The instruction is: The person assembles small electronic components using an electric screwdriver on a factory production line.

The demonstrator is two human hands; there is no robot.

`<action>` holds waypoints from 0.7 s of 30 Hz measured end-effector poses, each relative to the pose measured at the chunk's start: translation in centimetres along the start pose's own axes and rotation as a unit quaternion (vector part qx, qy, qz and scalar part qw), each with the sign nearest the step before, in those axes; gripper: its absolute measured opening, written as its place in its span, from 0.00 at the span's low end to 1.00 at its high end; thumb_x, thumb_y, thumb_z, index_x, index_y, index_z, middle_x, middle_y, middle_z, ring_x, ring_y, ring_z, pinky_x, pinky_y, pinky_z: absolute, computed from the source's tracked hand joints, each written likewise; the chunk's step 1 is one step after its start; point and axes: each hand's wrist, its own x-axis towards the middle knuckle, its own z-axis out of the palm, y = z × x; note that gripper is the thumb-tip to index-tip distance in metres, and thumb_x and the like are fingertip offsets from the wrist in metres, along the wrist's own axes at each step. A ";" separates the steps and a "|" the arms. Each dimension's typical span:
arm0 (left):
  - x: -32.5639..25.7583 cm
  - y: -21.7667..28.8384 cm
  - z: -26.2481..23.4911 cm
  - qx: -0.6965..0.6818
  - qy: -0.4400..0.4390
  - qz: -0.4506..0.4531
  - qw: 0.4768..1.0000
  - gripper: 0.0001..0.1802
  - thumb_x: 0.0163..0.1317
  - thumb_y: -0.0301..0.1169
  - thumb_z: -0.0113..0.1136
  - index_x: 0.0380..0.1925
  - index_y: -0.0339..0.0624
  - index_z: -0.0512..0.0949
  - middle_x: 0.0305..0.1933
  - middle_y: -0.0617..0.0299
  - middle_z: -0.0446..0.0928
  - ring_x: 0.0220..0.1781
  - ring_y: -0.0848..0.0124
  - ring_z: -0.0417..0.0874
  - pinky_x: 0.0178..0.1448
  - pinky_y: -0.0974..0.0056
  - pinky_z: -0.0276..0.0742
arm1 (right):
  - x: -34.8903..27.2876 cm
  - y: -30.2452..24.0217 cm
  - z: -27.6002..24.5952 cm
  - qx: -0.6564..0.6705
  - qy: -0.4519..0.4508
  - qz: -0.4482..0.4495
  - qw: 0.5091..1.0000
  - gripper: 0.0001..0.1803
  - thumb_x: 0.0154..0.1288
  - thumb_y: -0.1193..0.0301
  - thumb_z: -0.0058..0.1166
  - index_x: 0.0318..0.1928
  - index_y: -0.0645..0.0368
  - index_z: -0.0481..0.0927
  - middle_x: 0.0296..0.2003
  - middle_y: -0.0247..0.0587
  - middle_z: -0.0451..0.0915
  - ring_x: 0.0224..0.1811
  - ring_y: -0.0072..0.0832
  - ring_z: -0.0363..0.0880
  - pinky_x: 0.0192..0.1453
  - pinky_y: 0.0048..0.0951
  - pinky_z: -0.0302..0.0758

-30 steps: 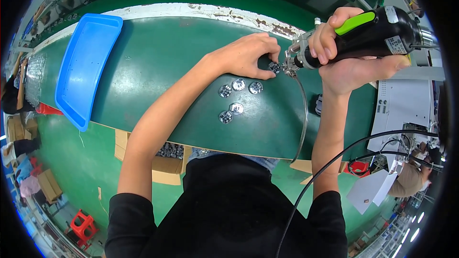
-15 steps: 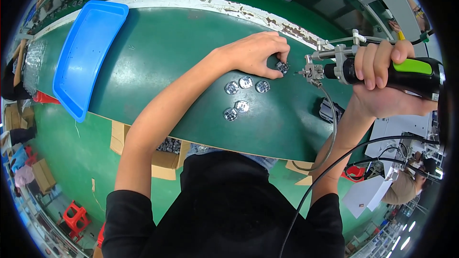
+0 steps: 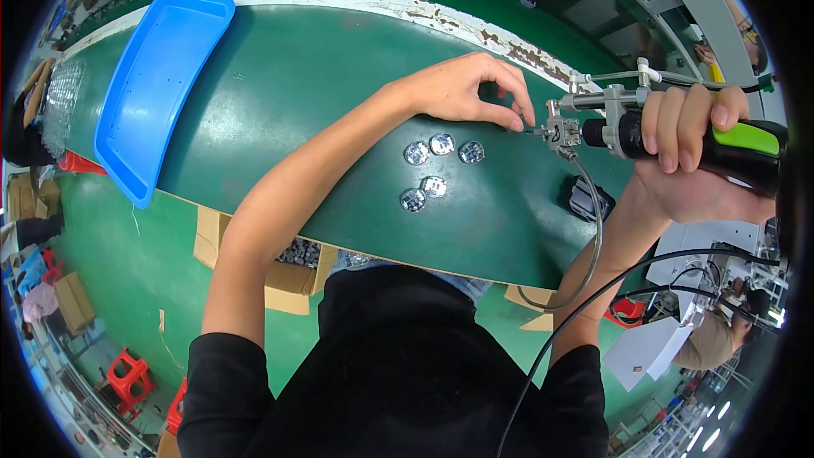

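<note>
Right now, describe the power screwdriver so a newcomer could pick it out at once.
Start at the green worktable and go to its right end, past the cluster of small round metal parts. There the right hand grips the power screwdriver, lying sideways with its metal tip pointing left. Its black body with a bright green patch and trailing cable sets it apart.

The right hand (image 3: 691, 140) is wrapping its grip around a black and green power screwdriver (image 3: 678, 131), its tip meeting the left hand (image 3: 466, 89) fingertips (image 3: 517, 121). Five round metal parts (image 3: 437, 165) are lying on the green counter (image 3: 297, 119), a blue tray (image 3: 157, 85) sitting at its left.
</note>
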 end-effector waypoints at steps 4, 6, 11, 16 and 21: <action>0.2 -0.2 0.1 -0.016 0.005 0.014 1.000 0.08 0.62 0.31 0.74 0.41 0.46 0.91 0.44 0.65 0.86 0.49 0.70 0.81 0.54 0.63 0.76 | -0.2 -0.4 -0.1 -0.039 0.021 -0.004 0.999 0.51 0.60 0.17 0.28 0.39 0.56 0.72 0.16 0.28 0.63 0.14 0.19 0.59 0.20 0.23 0.59; 0.2 -0.2 0.1 -0.013 0.006 0.013 1.000 0.07 0.62 0.30 0.74 0.41 0.46 0.91 0.44 0.65 0.86 0.49 0.71 0.81 0.54 0.64 0.76 | -0.3 -0.3 -0.2 -0.047 0.026 -0.005 0.999 0.51 0.60 0.17 0.28 0.39 0.57 0.72 0.16 0.28 0.63 0.14 0.19 0.59 0.20 0.23 0.59; 0.3 -0.1 0.2 -0.005 0.007 0.011 1.000 0.07 0.61 0.29 0.74 0.40 0.46 0.90 0.43 0.65 0.86 0.49 0.71 0.82 0.54 0.64 0.76 | 0.0 0.0 0.0 -0.025 0.011 -0.005 1.000 0.51 0.58 0.16 0.29 0.40 0.57 0.72 0.16 0.27 0.63 0.14 0.19 0.59 0.21 0.23 0.60; 0.3 0.0 0.2 0.003 0.002 -0.002 1.000 0.07 0.60 0.28 0.74 0.39 0.46 0.90 0.44 0.65 0.85 0.49 0.71 0.82 0.55 0.64 0.76 | 0.4 0.5 0.1 -0.002 -0.006 -0.006 1.000 0.52 0.57 0.15 0.30 0.40 0.57 0.72 0.16 0.27 0.64 0.14 0.18 0.59 0.21 0.23 0.60; -0.7 -0.1 -0.2 0.022 0.010 -0.001 1.000 0.07 0.59 0.28 0.75 0.38 0.46 0.90 0.44 0.64 0.85 0.51 0.69 0.82 0.58 0.62 0.77 | 0.7 1.7 0.0 0.030 -0.022 -0.003 0.999 0.53 0.56 0.15 0.30 0.41 0.57 0.72 0.16 0.27 0.64 0.14 0.18 0.59 0.21 0.23 0.60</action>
